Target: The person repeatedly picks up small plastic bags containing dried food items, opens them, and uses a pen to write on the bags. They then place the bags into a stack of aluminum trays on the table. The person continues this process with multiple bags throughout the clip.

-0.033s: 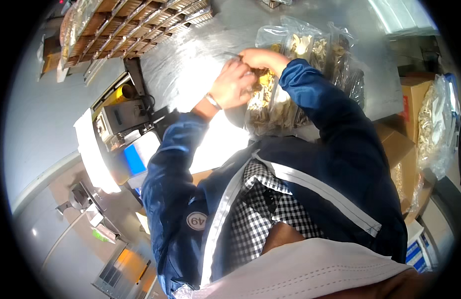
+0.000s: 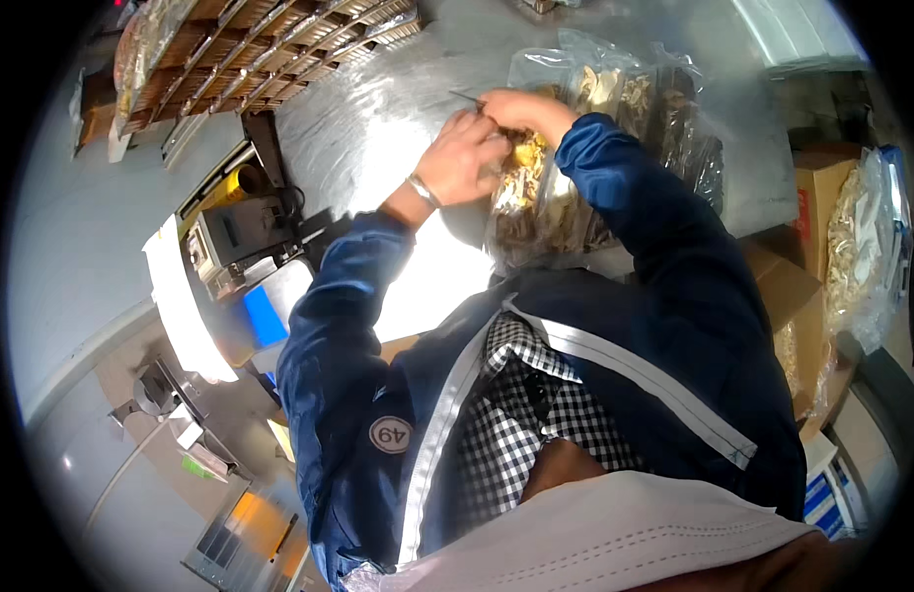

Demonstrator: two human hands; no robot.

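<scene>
- Over the metal table, my right hand grips a thin dark tool.
- Beside it, my left hand bends at the clear food bag lying there; its grip I cannot tell.
- On my jacket, a round badge bears a number.

Brown slatted stack: far left, in rows lined with a shiny edging.
Grey boxy machine: left side, in the middle distance.
Yellow roll-shaped item: just beyond the machine.
White sheet: left of the machine, long and brightly lit.
Blue-and-white item: nearer than the machine.
Cardboard boxes: right side, brown.
Orange panel: near left.
</scene>
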